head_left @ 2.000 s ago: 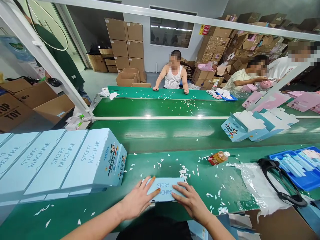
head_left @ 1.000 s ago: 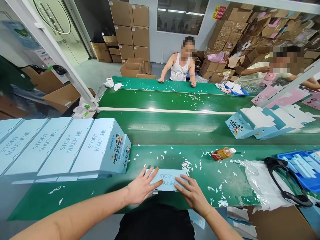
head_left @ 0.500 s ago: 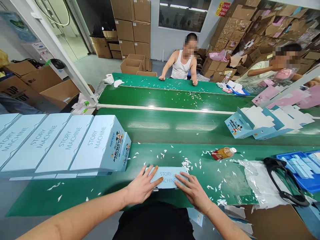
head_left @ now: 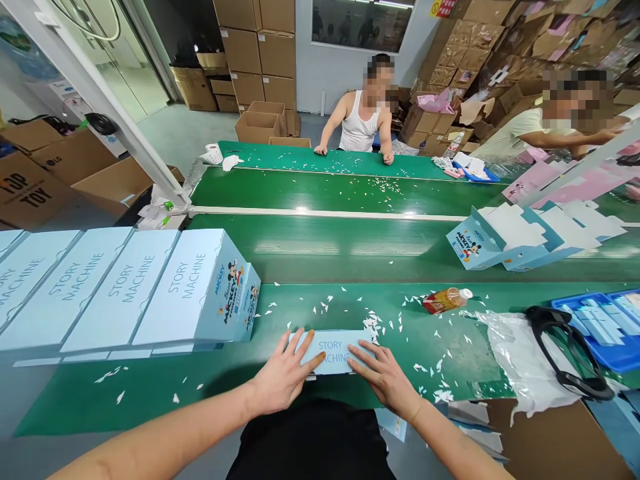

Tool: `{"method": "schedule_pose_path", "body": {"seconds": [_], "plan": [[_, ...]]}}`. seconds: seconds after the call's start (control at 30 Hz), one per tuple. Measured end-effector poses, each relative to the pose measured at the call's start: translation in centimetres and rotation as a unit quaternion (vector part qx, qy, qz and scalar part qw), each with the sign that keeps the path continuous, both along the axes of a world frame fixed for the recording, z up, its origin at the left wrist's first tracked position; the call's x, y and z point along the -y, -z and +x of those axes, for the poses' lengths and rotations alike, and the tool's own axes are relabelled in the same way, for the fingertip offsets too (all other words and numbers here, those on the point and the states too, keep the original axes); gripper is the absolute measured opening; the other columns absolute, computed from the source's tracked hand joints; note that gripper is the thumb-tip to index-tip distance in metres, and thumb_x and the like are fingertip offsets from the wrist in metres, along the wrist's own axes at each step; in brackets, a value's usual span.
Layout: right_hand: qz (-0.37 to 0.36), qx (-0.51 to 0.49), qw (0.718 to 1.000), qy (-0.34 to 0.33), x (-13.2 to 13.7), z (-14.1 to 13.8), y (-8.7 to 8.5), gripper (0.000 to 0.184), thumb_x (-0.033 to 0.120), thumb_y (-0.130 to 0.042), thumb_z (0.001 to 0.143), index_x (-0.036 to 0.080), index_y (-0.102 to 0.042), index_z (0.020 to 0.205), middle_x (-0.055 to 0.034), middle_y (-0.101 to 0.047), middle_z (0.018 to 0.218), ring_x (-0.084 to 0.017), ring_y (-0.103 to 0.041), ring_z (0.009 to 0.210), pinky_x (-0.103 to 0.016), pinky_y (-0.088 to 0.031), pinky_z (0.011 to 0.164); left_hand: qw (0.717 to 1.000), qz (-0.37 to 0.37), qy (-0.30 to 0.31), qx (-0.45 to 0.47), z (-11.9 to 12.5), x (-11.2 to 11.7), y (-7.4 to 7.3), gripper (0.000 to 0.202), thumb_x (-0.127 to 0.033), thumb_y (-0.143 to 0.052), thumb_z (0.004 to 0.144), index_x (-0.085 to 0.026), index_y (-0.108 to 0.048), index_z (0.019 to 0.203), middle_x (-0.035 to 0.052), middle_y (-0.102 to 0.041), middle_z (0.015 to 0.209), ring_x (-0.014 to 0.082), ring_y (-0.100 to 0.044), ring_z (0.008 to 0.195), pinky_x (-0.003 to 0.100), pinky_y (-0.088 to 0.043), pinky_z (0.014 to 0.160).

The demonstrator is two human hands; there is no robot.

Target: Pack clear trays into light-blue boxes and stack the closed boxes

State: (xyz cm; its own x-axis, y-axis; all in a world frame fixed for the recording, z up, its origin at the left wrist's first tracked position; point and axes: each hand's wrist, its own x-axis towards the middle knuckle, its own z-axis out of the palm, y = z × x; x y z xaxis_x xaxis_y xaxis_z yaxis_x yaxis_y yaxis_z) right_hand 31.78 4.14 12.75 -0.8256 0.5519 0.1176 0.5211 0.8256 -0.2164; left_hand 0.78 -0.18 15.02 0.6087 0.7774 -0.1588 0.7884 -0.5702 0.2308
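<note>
A light blue box (head_left: 332, 344) printed "STORY MACHINE" lies at the near edge of the green work surface, right in front of my body. Across its left end rests my left hand (head_left: 284, 375), fingers spread and flat on the lid. My right hand (head_left: 383, 373) lies over the right end, its fingers likewise stretched out and covering part of the lettering. Both thumbs point inward on or near the box; its underside is hidden. To the left stands a row of larger blue "STORY MACHINE" boxes (head_left: 173, 293) with cartoon prints on the end.
White paper scraps (head_left: 373, 323) litter the surface. A drink bottle (head_left: 447, 301) lies on its side. At right are a black-framed strap-like object (head_left: 570, 353), a plastic bag (head_left: 520, 360) and a blue tray (head_left: 617, 360). Open blue cartons (head_left: 475, 240) stand on the belt; two people sit beyond.
The view has shifted slightly. My hands stay spread on the box with little movement. The person at far right has moved their arms outward to the right.
</note>
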Motion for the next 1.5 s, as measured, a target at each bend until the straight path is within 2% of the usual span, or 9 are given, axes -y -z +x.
{"method": "schedule_pose_path", "body": {"seconds": [0.53, 0.63, 0.7, 0.77, 0.87, 0.97, 1.03, 1.3, 1.5], "plan": [[0.000, 0.033, 0.998, 0.045, 0.5, -0.2, 1.5, 0.057, 0.014, -0.045, 0.088, 0.028, -0.039, 0.143, -0.0096, -0.032, 0.153, -0.029, -0.035, 0.137, -0.057, -0.035, 0.106, 0.996, 0.003, -0.008, -0.083, 0.9, 0.3, 1.0, 0.095, -0.019, -0.065, 0.079, -0.041, -0.006, 0.149, 0.0132, 0.001, 0.160, 0.0477, -0.007, 0.143, 0.075, -0.017, 0.104], [0.009, 0.020, 0.999, 0.042, 0.1, -0.5, 1.2, 0.058, 0.013, -0.046, 0.085, 0.034, -0.044, 0.138, -0.0089, -0.032, 0.153, -0.031, -0.036, 0.136, -0.061, -0.032, 0.106, 0.993, 0.021, -0.014, -0.116, 1.2, 0.3, 0.7, 0.096, -0.017, -0.067, 0.077, -0.042, -0.009, 0.149, 0.0138, -0.008, 0.160, 0.0486, -0.014, 0.141, 0.075, -0.021, 0.102], [0.011, -0.020, 0.993, 0.117, -0.1, -0.9, 0.8, 0.052, 0.018, -0.049, 0.086, 0.034, -0.049, 0.134, -0.0100, -0.031, 0.153, -0.035, -0.032, 0.137, -0.063, -0.032, 0.104, 0.994, 0.026, -0.028, -0.101, 1.2, 0.4, 0.4, 0.087, -0.017, -0.059, 0.081, -0.044, -0.011, 0.148, 0.0132, -0.018, 0.157, 0.0465, -0.024, 0.137, 0.071, -0.028, 0.099], [-0.012, -0.109, 0.964, 0.241, 0.0, -1.4, 0.8, 0.042, 0.028, -0.047, 0.090, 0.030, -0.052, 0.132, -0.0132, -0.038, 0.148, -0.037, -0.035, 0.135, -0.061, -0.036, 0.102, 0.994, 0.039, -0.080, -0.069, 1.5, 0.8, 0.4, 0.077, -0.017, -0.052, 0.084, -0.044, -0.017, 0.147, 0.0135, -0.027, 0.152, 0.0443, -0.031, 0.133, 0.063, -0.034, 0.094], [-0.176, -0.254, 0.865, 0.396, 0.4, -2.7, 2.0, 0.044, 0.048, -0.034, 0.094, 0.022, -0.063, 0.114, -0.0160, -0.062, 0.118, -0.032, -0.059, 0.109, -0.049, -0.048, 0.091, 0.975, 0.071, -0.204, -0.046, 2.5, 1.6, 0.9, 0.066, -0.020, -0.050, 0.082, -0.034, -0.032, 0.144, 0.0176, -0.035, 0.143, 0.0439, -0.035, 0.125, 0.056, -0.037, 0.089], [-0.422, -0.279, 0.747, 0.430, 0.1, -4.9, 3.8, 0.063, 0.069, -0.029, 0.088, 0.018, -0.066, 0.091, -0.0124, -0.069, 0.093, -0.025, -0.066, 0.078, -0.042, -0.051, 0.080, 0.960, 0.086, -0.263, -0.041, 3.3, 1.7, 1.5, 0.057, -0.025, -0.053, 0.078, -0.023, -0.045, 0.135, 0.0196, -0.038, 0.137, 0.0420, -0.037, 0.120, 0.057, -0.034, 0.091], [-0.501, -0.277, 0.708, 0.414, -0.7, -6.7, 4.6, 0.069, 0.077, -0.031, 0.083, 0.016, -0.063, 0.085, -0.0106, -0.069, 0.087, -0.023, -0.065, 0.072, -0.039, -0.050, 0.077, 0.960, 0.092, -0.262, -0.032, 3.5, 1.3, 1.7, 0.054, -0.028, -0.056, 0.075, -0.020, -0.049, 0.128, 0.0198, -0.037, 0.137, 0.0404, -0.038, 0.118, 0.059, -0.029, 0.096], [-0.581, -0.288, 0.656, 0.386, -3.4, -9.4, 5.3, 0.074, 0.088, -0.035, 0.070, 0.016, -0.051, 0.067, -0.0049, -0.059, 0.067, -0.015, -0.056, 0.061, -0.026, -0.037, 0.056, 0.963, 0.079, -0.257, -0.005, 3.0, 0.9, 2.5, 0.059, -0.028, -0.056, 0.073, -0.019, -0.046, 0.131, 0.0190, -0.037, 0.140, 0.0355, -0.042, 0.113, 0.050, -0.035, 0.092], [-0.581, -0.288, 0.684, 0.332, -3.3, -8.1, 5.2, 0.075, 0.088, -0.034, 0.071, 0.015, -0.054, 0.064, -0.0035, -0.057, 0.066, -0.014, -0.052, 0.066, -0.026, -0.040, 0.064, 0.962, 0.057, -0.267, -0.025, 3.6, 0.8, 1.7, 0.064, -0.026, -0.049, 0.078, -0.023, -0.038, 0.141, 0.0188, -0.033, 0.144, 0.0351, -0.041, 0.117, 0.048, -0.033, 0.093]]}}
